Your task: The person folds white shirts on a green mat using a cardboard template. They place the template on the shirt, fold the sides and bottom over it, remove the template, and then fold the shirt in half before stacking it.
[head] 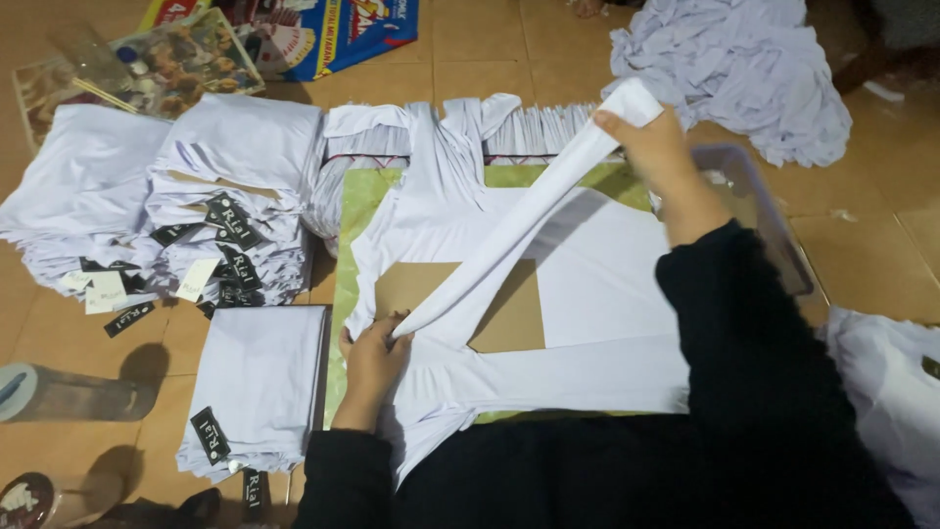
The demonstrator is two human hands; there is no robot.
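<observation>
Tiled floor (871, 245) carries folded stacks at ten o'clock; centre, my left hand (372, 362) pinches the white shirt (597, 284) sleeve (519, 235) over cardboard (509, 318), right hand (661, 162) gripping its cuff at one o'clock.

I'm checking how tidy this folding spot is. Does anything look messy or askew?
Mostly orderly, but a crumpled heap of white cloth lies unfolded at the top right, and a few loose tags are scattered on the floor beside the folded stacks.
</observation>
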